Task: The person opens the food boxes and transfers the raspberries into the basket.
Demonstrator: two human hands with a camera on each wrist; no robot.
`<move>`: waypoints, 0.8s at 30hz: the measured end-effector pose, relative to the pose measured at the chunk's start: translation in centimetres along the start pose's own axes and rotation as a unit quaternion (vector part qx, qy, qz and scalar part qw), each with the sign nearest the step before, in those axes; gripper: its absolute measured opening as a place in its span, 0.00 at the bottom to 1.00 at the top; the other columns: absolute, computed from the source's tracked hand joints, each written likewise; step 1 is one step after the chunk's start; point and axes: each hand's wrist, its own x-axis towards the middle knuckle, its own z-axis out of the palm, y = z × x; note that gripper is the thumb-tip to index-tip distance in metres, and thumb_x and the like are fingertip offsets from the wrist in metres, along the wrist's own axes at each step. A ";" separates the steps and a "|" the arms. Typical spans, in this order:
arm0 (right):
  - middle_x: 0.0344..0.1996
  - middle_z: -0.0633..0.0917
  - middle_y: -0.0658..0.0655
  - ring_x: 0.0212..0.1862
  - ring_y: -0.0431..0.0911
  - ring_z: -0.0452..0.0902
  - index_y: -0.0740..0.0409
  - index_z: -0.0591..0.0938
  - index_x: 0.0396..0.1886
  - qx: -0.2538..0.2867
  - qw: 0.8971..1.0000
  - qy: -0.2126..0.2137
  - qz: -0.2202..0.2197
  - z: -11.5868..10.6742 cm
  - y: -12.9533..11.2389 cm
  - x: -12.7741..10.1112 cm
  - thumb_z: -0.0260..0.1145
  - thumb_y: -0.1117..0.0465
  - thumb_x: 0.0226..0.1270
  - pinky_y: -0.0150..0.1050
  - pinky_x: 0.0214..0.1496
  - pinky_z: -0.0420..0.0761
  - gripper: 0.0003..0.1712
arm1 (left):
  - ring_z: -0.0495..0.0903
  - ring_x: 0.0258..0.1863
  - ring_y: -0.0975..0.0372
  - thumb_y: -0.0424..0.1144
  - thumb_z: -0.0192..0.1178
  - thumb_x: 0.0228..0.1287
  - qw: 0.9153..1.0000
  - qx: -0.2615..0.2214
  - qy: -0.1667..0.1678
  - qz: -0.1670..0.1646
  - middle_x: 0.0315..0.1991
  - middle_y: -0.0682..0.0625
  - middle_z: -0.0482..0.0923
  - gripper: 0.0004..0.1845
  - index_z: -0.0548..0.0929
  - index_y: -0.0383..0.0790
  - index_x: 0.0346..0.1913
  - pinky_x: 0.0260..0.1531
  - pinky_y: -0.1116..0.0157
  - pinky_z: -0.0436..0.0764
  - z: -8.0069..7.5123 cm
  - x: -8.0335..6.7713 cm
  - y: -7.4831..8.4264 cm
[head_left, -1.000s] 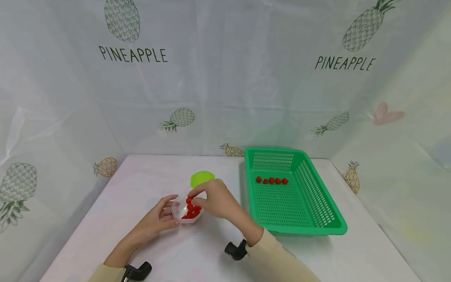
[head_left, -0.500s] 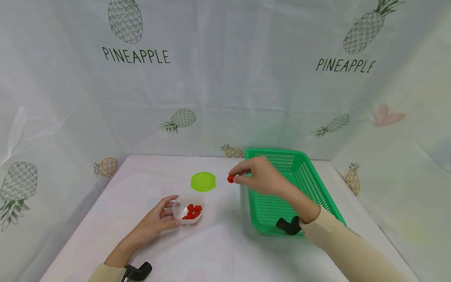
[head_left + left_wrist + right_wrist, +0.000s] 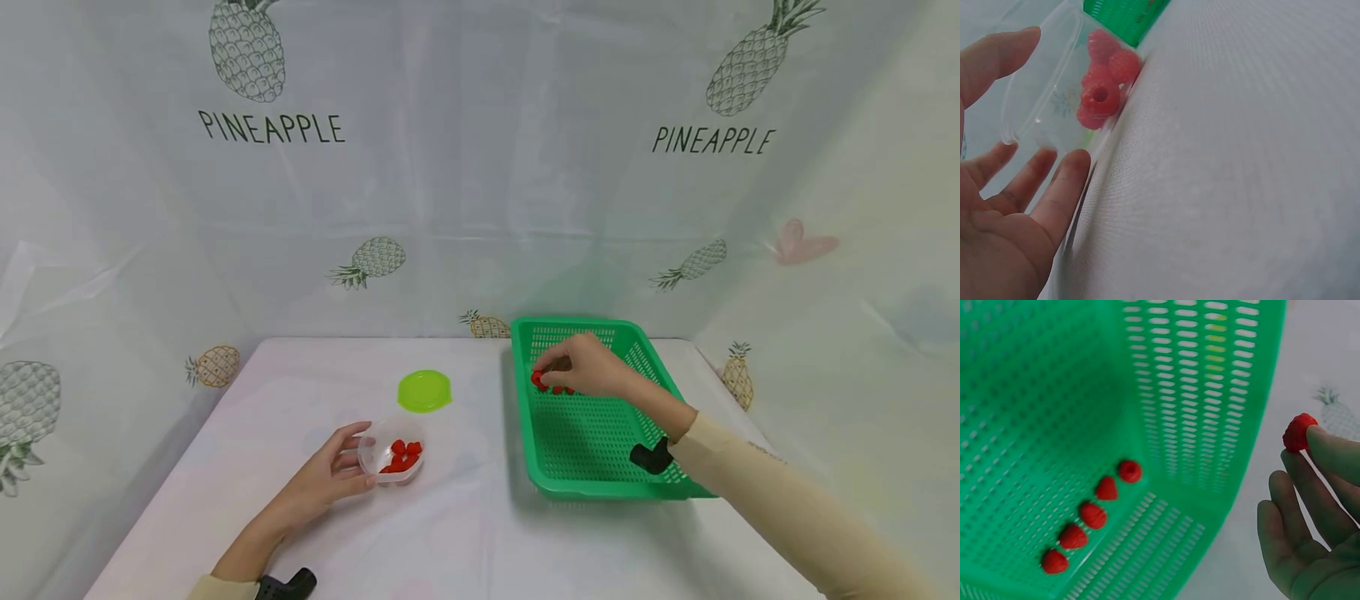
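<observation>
Five red raspberries (image 3: pixel 1092 514) lie in a slanting row on the floor of a green slotted basket (image 3: pixel 600 450), seen at lower left of the right wrist view, while a sixth raspberry (image 3: pixel 1298 432) is pinched at the fingertips of the person's right hand (image 3: pixel 588 370), at the right edge of that view. In the head view, this hand is right of centre, over the far left part of the basket, fingers curled around the fruit just above the row. The left hand (image 3: pixel 330 475), lower left of centre in the head view, cups a small clear plastic container (image 3: pixel 392 455) standing on the white table (image 3: pixel 465 533), thumb and fingers loosely curved against its wall; the left wrist view shows the fingers (image 3: pixel 1063 187) spread wide along the transparent side, touching it rather than clenching it. More raspberries (image 3: pixel 1102 94) are heaped inside the container, one turned with its hollow end toward the lens. A round lime-green lid (image 3: pixel 424 391) lies flat on the table just beyond the container, between it and the pineapple-printed backdrop (image 3: pixel 270 125) that fills the upper half of the frame. Container and basket stand well apart on the table.
</observation>
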 end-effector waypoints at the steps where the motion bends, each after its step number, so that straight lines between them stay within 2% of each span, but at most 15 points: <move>1: 0.38 0.93 0.54 0.35 0.42 0.89 0.59 0.92 0.48 -0.007 1.000 -0.003 -0.002 0.0 0.3 0.0 0.73 0.66 0.72 0.37 0.37 0.86 0.08 | 0.75 0.69 0.48 0.43 0.78 0.63 1.000 0.000 0.000 0.000 0.76 0.39 0.66 0.49 0.60 0.51 0.82 0.58 0.67 0.82 0.0 0.0 0.0; 10: 0.37 0.93 0.55 0.34 0.43 0.89 0.65 0.91 0.48 -0.035 0.998 -0.023 -0.037 0.1 2.7 -0.1 0.73 0.68 0.71 0.37 0.37 0.86 0.09 | 0.75 0.70 0.47 0.43 0.77 0.64 1.000 0.008 -0.002 0.010 0.75 0.39 0.66 0.48 0.60 0.52 0.81 0.60 0.65 0.82 -0.1 0.0 -0.2; 17: 0.38 0.93 0.57 0.39 0.56 0.90 0.66 0.90 0.50 -0.045 0.997 -0.060 -0.035 0.7 4.8 0.4 0.71 0.69 0.72 0.35 0.38 0.86 0.10 | 0.75 0.69 0.47 0.42 0.78 0.63 1.000 0.008 -0.002 0.006 0.75 0.38 0.66 0.49 0.60 0.51 0.82 0.60 0.64 0.83 0.1 0.2 0.0; 24: 0.41 0.92 0.57 0.42 0.45 0.89 0.66 0.90 0.49 -0.071 0.994 -0.074 -0.031 1.5 6.5 1.1 0.73 0.68 0.71 0.37 0.43 0.87 0.10 | 0.75 0.70 0.47 0.42 0.77 0.65 1.000 0.008 0.000 0.004 0.76 0.38 0.65 0.49 0.59 0.50 0.82 0.60 0.65 0.83 0.2 -0.1 0.2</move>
